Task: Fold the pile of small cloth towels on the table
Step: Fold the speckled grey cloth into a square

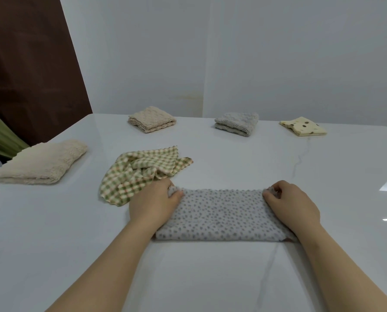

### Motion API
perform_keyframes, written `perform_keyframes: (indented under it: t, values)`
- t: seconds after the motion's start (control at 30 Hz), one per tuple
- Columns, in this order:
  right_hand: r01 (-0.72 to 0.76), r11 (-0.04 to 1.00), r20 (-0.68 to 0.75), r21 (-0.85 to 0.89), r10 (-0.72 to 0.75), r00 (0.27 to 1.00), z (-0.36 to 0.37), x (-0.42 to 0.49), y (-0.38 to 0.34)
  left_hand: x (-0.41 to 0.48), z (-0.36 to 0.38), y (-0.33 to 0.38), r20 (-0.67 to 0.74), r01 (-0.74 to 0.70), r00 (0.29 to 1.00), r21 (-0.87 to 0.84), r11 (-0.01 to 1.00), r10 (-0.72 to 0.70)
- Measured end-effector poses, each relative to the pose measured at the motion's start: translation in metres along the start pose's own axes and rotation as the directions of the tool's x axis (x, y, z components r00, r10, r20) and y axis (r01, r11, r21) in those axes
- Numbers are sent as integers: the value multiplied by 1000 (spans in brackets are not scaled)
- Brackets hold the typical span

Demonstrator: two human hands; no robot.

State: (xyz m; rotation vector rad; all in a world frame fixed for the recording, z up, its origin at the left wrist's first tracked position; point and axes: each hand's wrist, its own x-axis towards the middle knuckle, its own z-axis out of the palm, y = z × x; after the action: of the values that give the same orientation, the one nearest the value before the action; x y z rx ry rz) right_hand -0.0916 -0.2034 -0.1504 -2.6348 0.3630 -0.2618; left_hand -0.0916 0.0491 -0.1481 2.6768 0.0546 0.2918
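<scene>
1. Both hands are down on the spotted grey towel [222, 216], which lies as a long band near the table's [210, 278] near edge, about midway along it.
2. Left hand [153, 204] is pinching the band's far left corner, thumb and fingers closed on the cloth; right hand [293, 204] is doing the same at the far right corner.
3. The band looks doubled over already, with its thick rounded fold facing the near edge and the loose edges on the far side between the two pinches.
4. Just past the left hand, a green checked towel [140, 174] sits crumpled and unfolded, touching or very nearly touching the spotted one, so it looks next in line.
5. Folded ones are parked around: a cream towel [41, 163] by the left edge, then a beige towel [152, 119], a grey towel [236, 123] and a yellow towel [303, 126] in a row along the far edge.
6. How will it handle? Soft, plush and light, I'd say: it will sag and slide on this glossy top if lifted by one corner.
7. Best hold is both layers together at the end corners, so the stacked edges stay matched for the next fold across.
</scene>
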Motion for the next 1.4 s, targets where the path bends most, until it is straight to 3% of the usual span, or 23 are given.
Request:
perform_keyframes:
  t: [0.07, 0.13, 0.23, 0.3, 0.4, 0.5, 0.6, 0.67, 0.73, 0.83, 1.0, 1.1, 1.17, 1.23, 1.3, 1.4]
  values:
    - [39, 999, -3, 19, -39, 999, -2, -4, 1, -1, 0, -5, -30, -13, 1000, -196, 981, 8]
    - [72, 987, -5, 145, -72, 997, -5, -10, 1, -2, -4, -8, -38, -10, 999, -381, 924, -5]
    - [70, 886, -12, 458, -72, 997, -10, -17, -1, -3, -11, -5, 25, 97, 994, -690, 717, -111]
    - [49, 796, -7, 604, -57, 998, -12, -19, -3, -2, -14, -4, 60, 141, 986, -786, 602, -153]
    - [40, 690, -33, 722, -24, 999, -17, -22, -7, -4, -13, -3, 70, 151, 984, -812, 564, -163]
    - [37, 655, -64, 755, 17, 998, -20, -23, -8, -3, -12, -12, 98, 104, 994, -731, 675, -48]
    - [54, 763, -122, 644, 32, 992, -20, -24, -6, -4, -19, -14, 250, 103, 964, -657, 747, 87]
    - [31, 853, -55, 522, -3, 998, -21, -25, -7, -6, -19, -12, 272, 54, 955, -557, 829, 121]
    - [-4, 945, 88, 326, -25, 996, -22, -25, -7, -6, -16, -9, 208, 25, 974, -478, 878, 85]
    - [17, 996, 190, 84, -33, 981, -21, -26, -8, -7, -13, -5, 124, -20, 990, -367, 930, 70]
    - [77, 973, 1, 217, -79, 997, -20, -26, -6, -10, -7, 1, 75, -169, 981, -121, 978, 179]
    - [93, 978, 18, 186, -98, 995, -20, -23, -7, -13, -1, 20, -38, -215, 975, 79, 973, 219]
    - [71, 989, 74, 128, -81, 994, -21, -24, -7, -17, 8, 39, 39, -306, 952, 106, 946, 304]
    - [45, 997, 120, 65, -53, 991, -23, -25, -7, -22, 22, 54, 216, -372, 913, 96, 923, 345]
    - [19, 999, 164, 45, -27, 986, -26, -26, -5, -24, 33, 60, 386, -372, 872, 122, 920, 301]
    - [3, 993, 229, 115, -30, 973, -31, -25, 0, -23, 37, 63, 452, -360, 858, 186, 914, 246]
